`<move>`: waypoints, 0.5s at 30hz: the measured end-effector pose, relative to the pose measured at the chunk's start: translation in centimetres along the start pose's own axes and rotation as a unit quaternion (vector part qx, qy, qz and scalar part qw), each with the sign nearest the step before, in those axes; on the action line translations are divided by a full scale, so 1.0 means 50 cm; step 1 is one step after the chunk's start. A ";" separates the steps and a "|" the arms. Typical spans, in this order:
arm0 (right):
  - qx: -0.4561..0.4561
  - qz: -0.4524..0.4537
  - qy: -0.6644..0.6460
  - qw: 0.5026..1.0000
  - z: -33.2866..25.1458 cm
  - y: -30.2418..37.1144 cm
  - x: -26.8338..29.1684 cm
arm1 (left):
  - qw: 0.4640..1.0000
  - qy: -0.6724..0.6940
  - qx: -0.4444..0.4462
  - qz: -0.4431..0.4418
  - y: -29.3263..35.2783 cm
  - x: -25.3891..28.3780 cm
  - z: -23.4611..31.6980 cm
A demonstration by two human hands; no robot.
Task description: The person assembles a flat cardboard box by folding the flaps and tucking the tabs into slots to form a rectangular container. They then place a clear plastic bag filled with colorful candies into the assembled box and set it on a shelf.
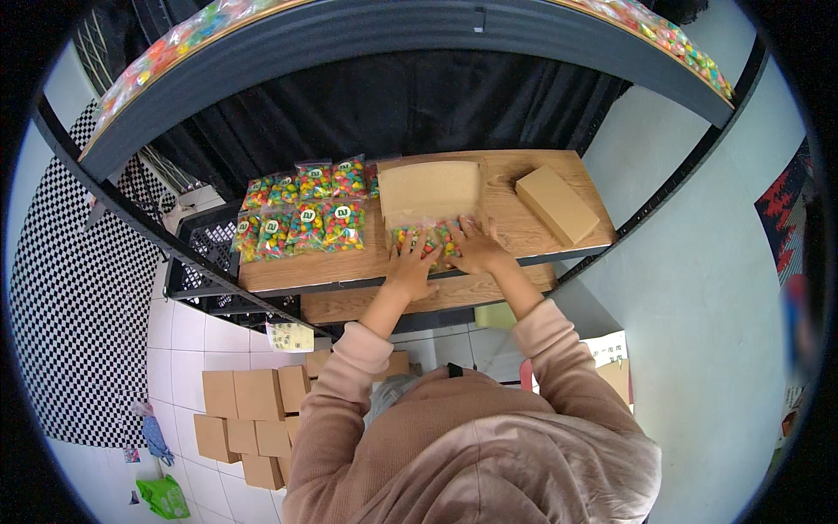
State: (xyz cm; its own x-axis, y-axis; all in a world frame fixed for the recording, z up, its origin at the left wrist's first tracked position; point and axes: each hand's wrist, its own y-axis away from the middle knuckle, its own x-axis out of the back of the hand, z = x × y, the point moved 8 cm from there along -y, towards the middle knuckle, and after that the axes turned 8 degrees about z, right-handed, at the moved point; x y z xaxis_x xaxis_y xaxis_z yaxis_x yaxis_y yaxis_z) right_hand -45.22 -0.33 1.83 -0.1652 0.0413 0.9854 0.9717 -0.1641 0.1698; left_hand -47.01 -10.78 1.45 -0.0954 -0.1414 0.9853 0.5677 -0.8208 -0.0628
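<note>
An opened brown cardboard box (431,189) stands at the middle of the wooden shelf top, its lid raised at the back. Inside lie clear bags of colourful candy (449,249). My left hand (412,269) rests flat over the bags on the left side of the box, fingers spread. On the right side my right hand (477,249) presses down in the same way, fingers stretched out. Neither hand grips anything. Left of the box, several labelled candy bags (306,229) lie in two rows. Part of the box's near side is hidden under my hands.
A closed brown box (557,206) lies on the right of the wooden top (506,238). Black crates (202,262) stand at the left. An upper shelf (419,31) with candy bags arches above. Several closed boxes (258,395) are stacked on the tiled floor.
</note>
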 end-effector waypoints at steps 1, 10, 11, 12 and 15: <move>0.005 -0.004 -0.009 1.000 0.002 0.000 0.001 | 1.000 0.003 0.004 -0.003 -0.001 -0.001 -0.003; 0.006 -0.005 0.015 1.000 -0.005 -0.001 -0.003 | 0.999 0.003 -0.021 -0.028 0.020 0.051 0.007; 0.009 0.002 0.017 1.000 -0.011 -0.002 0.002 | 0.997 0.052 -0.053 0.021 0.040 0.073 0.003; 0.009 0.007 0.019 1.000 -0.009 -0.002 0.001 | 0.988 0.102 -0.089 0.070 0.057 0.107 0.005; 0.020 0.057 0.020 0.998 -0.005 -0.007 -0.001 | 0.933 0.343 -0.075 0.077 0.150 0.257 -0.023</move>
State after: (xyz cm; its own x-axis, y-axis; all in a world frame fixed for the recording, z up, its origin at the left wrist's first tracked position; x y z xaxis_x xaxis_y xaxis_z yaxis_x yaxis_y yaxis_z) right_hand -45.59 -0.54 1.71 -0.0581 -0.0145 0.9982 0.9905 -0.1256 0.0558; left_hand -44.92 -19.36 13.47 -0.5526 -0.5433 0.6320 0.5016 -0.8224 -0.2684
